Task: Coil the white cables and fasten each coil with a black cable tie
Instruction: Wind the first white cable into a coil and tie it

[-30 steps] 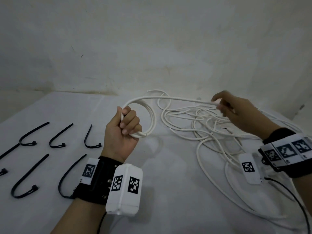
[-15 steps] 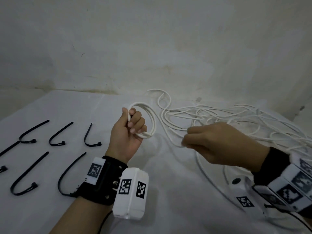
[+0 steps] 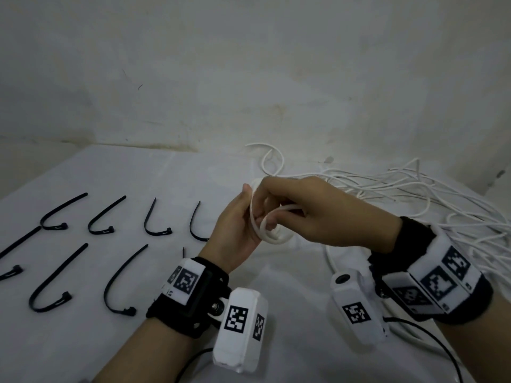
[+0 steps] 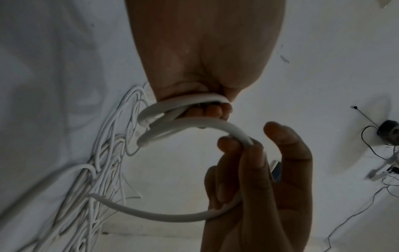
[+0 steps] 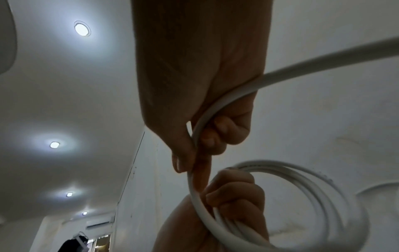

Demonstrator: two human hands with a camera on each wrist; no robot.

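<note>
A small coil of white cable [image 3: 273,238] is gripped in my left hand [image 3: 249,214], held a little above the table. My right hand [image 3: 276,217] lies over the coil and pinches a strand of the same cable against it. In the right wrist view the right hand's thumb and fingers [image 5: 202,141] pinch the strand, and the left hand [image 5: 233,199] is curled round the coil [image 5: 313,184] below. The left wrist view shows my left fingers [image 4: 250,162] wrapped round a loop [image 4: 194,123]. The rest of the cable [image 3: 420,189] lies in a loose tangle at the right.
Several black cable ties [image 3: 59,277] lie curved in two rows on the white table [image 3: 116,172] to the left of my hands. A pale wall [image 3: 249,78] closes off the far side. A thin black wire [image 3: 431,344] trails from the right wrist unit.
My right hand has swung left from the loose tangle to my left hand, bringing a strand onto the coil. The left hand has kept its grip and shifted slightly right.
</note>
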